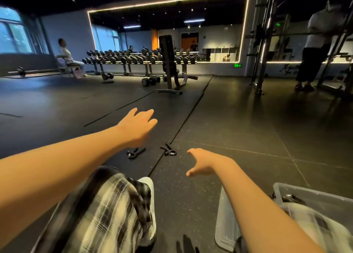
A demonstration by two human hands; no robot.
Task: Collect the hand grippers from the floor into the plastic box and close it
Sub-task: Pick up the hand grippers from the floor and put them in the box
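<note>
- The left hand (139, 126) reaches forward with its fingers spread and slack, holding nothing.
- One hand gripper (136, 153) lies on the floor (238, 138) at 6 o'clock from that hand, untouched. It is black and V-shaped, with two slim handles meeting at a rounded spring end.
- A second hand gripper (168, 150) of the same black make lies near the first, at its 3 o'clock, by a seam between two mats. It is at 10 o'clock from the right hand (202, 163).
- The right hand is also released, thumb out and fingers drooping, clear of both grippers.
- The plastic box (305, 192) stands at 4 o'clock from the right hand. It is translucent with rounded corners and no lid on top, and a dark thing inside is too blurred to name.
- The floor is dark rubber matting, flecked pale near the knees.
- A plaid trouser leg (114, 205) fills the 6 o'clock edge.
</note>
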